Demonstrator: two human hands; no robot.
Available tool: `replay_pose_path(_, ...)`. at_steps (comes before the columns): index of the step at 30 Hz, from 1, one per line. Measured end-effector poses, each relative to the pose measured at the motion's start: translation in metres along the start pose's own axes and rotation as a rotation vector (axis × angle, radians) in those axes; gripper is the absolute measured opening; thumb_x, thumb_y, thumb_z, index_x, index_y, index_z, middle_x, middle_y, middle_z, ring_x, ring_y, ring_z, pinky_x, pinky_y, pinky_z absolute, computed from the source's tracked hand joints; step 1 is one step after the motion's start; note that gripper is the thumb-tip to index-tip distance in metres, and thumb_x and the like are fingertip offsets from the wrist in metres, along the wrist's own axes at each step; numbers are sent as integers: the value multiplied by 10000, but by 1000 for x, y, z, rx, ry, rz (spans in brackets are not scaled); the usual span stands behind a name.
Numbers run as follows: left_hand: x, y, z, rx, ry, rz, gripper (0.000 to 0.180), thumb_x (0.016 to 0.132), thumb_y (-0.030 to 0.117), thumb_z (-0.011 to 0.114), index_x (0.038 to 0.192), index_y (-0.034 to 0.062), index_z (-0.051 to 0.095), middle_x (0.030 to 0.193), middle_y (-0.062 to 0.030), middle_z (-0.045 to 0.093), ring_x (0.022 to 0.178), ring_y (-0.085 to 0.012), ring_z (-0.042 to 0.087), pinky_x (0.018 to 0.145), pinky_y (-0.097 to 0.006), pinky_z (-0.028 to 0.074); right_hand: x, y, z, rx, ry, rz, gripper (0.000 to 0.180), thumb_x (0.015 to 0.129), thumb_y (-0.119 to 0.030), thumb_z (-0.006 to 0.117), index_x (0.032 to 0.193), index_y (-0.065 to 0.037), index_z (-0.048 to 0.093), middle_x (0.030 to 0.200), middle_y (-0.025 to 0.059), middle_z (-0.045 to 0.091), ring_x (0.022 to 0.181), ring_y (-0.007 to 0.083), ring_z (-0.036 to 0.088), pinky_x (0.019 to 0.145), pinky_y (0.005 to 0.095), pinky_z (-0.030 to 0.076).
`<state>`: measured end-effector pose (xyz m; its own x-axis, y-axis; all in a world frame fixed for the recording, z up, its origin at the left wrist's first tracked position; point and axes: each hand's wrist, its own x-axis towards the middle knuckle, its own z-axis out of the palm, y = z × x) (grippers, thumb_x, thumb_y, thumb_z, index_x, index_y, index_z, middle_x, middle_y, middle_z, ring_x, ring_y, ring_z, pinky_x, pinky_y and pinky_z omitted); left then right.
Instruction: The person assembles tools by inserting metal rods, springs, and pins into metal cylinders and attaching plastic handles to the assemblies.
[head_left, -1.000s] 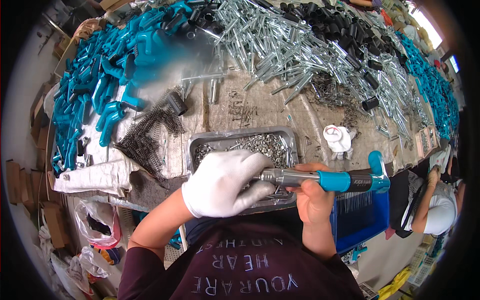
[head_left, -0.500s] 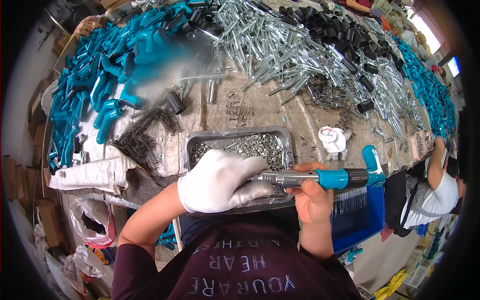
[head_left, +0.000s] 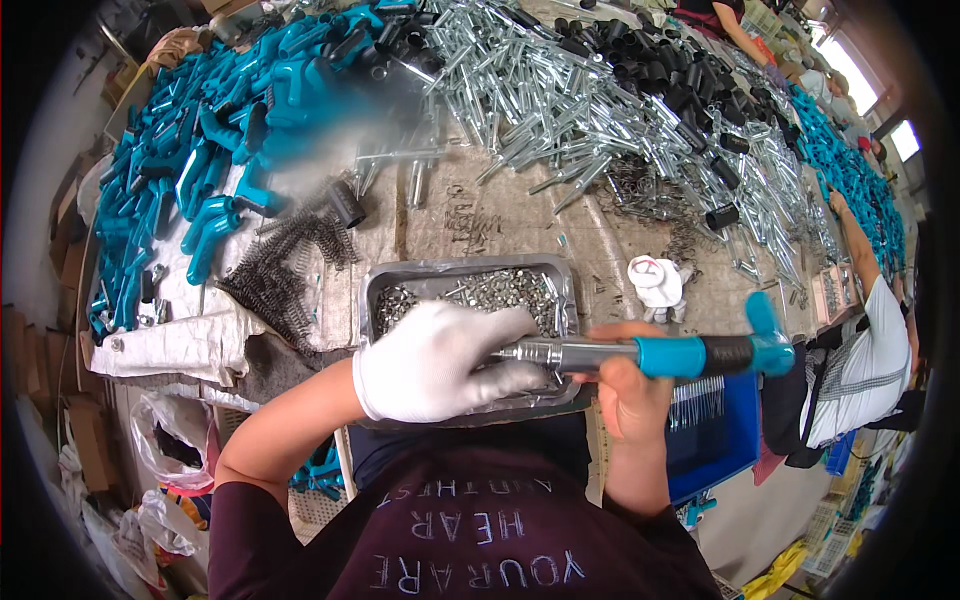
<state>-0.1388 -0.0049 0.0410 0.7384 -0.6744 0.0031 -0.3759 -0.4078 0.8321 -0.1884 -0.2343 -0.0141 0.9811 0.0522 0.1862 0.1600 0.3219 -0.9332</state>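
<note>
Table [head_left: 520, 220]: cloth-covered, heaped w/ parts; its near edge runs under the work.
Blue bin [head_left: 690, 470]: below table edge, R side, under the tool's rear half.
Tray [head_left: 368, 300]: metal, on table, just beyond L hand.
Tool [head_left: 668, 357]: held abt level, from over tray's near R part out past the bin. Prob. mod. heavy & rigid; metal + hard plastic, so not fragile.
L hand [head_left: 445, 362]: white-gloved, closed round tool's front; can't tell if fingertips also pinch a small pc.
R hand [head_left: 632, 395]: bare, wrapped round the barrel, thumb near side.
Barrel [head_left: 598, 356]: smooth steel, prob. slick; best hold is here, nr mid-length, for balance.
Angled handle [head_left: 766, 335]: blue, glossy, unsupported; likely swings if grip loosens.
Front end [head_left: 536, 351]: narrow, stepped; fingertip hold, glove shd add friction.
Small parts [head_left: 515, 290]: loose in tray, light, prob. easy to drop.
</note>
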Motion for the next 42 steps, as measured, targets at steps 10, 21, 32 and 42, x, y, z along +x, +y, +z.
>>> replay_pose_path(10, 12, 8, -2, 78, -104, -161, 331, 901, 325, 629, 1114, 72, 656, 952, -211, 661, 887, -386, 651, 778, -443, 513, -4, 15, 4, 209, 193, 120, 314, 904, -126, 667, 1111, 95, 583, 944, 207, 689, 766, 258, 707, 649, 295, 597)
replay_pose_path(21, 6, -2, 9, 108, 391, 171, 278, 869, 272, 669, 987, 20, 681, 854, -183, 677, 803, -335, 678, 741, -401, 528, -7, 16, 4, 239, 218, 145, 293, 891, -106, 703, 1100, 76, 607, 954, 191, 701, 776, 247, 715, 681, 305, 604)
replay_pose_path(32, -3, 11, 23, 60, 195, -112, 304, 844, 267, 706, 1039, 37, 667, 885, -183, 678, 864, -365, 679, 764, -418, 527, -15, 10, 13, 235, 315, 109, 246, 914, -113, 666, 1071, 69, 617, 918, 178, 704, 724, 244, 714, 614, 282, 595)
replay_pose_path(42, -13, 6, 34, 325, 503, 437, 708, 790, 301, 752, 1386, 57, 457, 976, -213, 698, 823, -409, 688, 820, -402, 559, -29, 3, 20, 146, 372, 88, 239, 902, -152, 669, 1039, 40, 627, 798, 131, 690, 605, 190, 672, 526, 262, 560)
